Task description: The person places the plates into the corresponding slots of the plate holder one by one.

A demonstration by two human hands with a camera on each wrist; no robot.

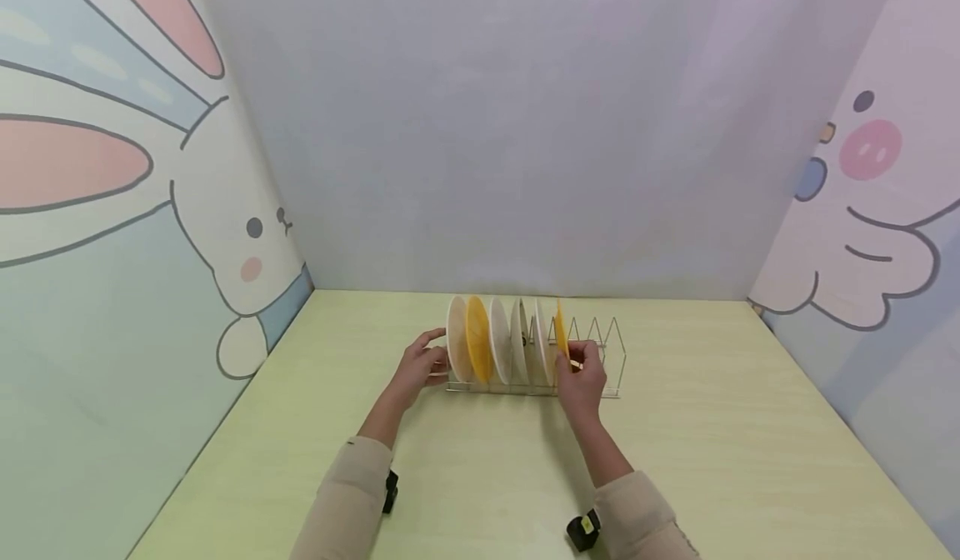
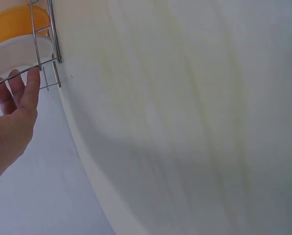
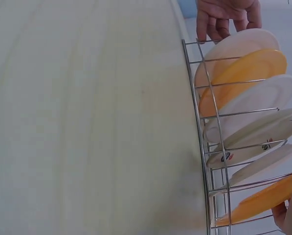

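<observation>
In the head view, a wire dish rack (image 1: 621,360) holds a row of upright plates. My right hand (image 1: 582,381) pinches a yellow plate (image 1: 562,328) that stands on edge, the rightmost in the row. Its lower edge sits between the rack's wires in the right wrist view. At the rack's left end, my left hand (image 1: 416,368) grips the end wire with bent fingers, beside a white plate (image 1: 455,339). Another yellow plate (image 1: 477,339) comes after that one, followed by a white plate (image 1: 498,343), a patterned plate (image 3: 258,139) and a pale plate (image 1: 542,343).
The rack stands on a pale wood-grain table (image 1: 480,477), near a plain back wall (image 1: 510,143). Side walls carry a cartoon rabbit (image 1: 217,210) and another cartoon animal (image 1: 862,210). To the right of the held plate are bare rack slots.
</observation>
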